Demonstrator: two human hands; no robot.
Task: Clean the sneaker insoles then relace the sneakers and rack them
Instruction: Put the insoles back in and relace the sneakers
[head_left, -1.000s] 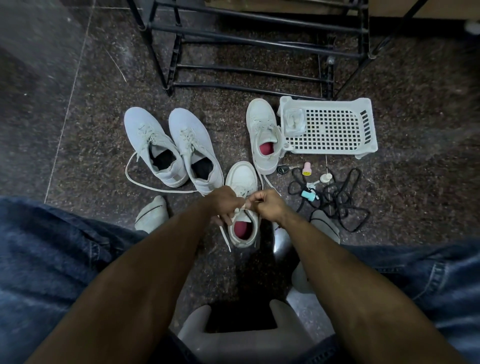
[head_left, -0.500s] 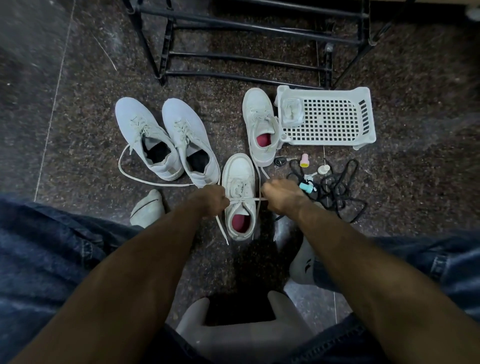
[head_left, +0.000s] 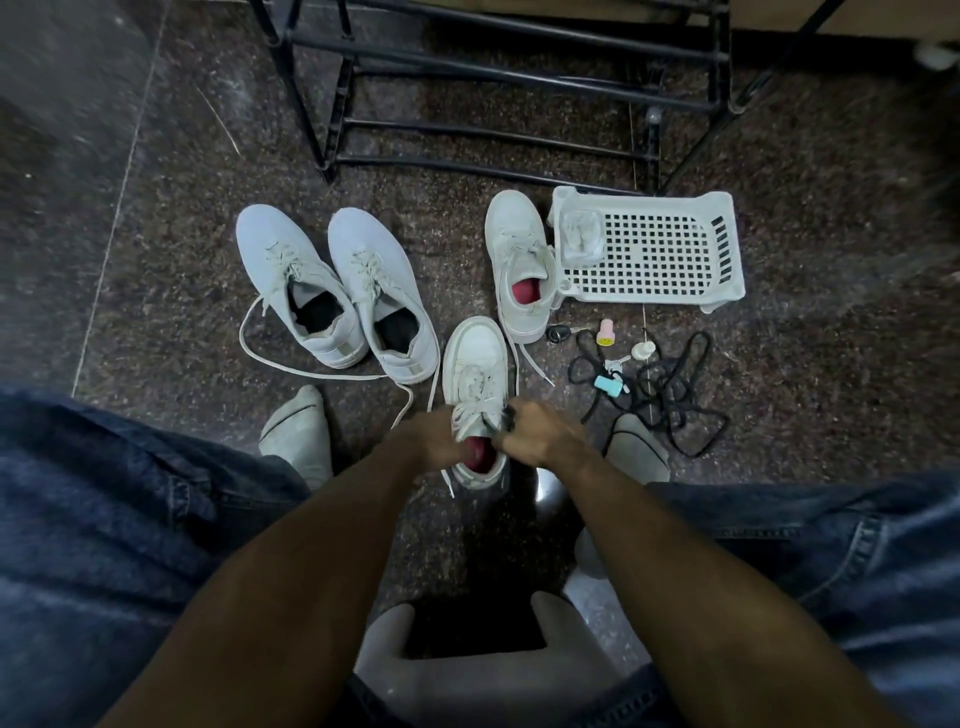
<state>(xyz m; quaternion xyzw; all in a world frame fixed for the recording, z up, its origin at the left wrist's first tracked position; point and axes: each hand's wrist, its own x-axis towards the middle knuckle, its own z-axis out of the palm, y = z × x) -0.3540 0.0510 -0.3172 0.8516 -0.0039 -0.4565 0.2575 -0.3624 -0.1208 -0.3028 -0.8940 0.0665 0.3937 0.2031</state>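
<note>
A white sneaker with a red insole (head_left: 475, 364) stands on the floor between my feet. My left hand (head_left: 434, 434) and my right hand (head_left: 537, 434) meet over its tongue, each gripping an end of its white lace (head_left: 475, 402). The fingers are blurred. Its mate (head_left: 519, 260), also with a red insole, stands further back beside a white basket. Two pale grey sneakers (head_left: 291, 280) (head_left: 379, 291) with dark insides sit to the left, one trailing a long loose lace (head_left: 291, 364).
A black metal shoe rack (head_left: 498, 88) stands at the back. The white perforated basket (head_left: 727, 249) lies at right. A tangle of black laces (head_left: 670, 395) and small bottles (head_left: 605, 332) lie on the speckled floor. My socked feet (head_left: 298, 431) flank the sneaker.
My hands pulled the lace ends apart sideways, then came back together over the sneaker's tongue. The camera view shifted slightly.
</note>
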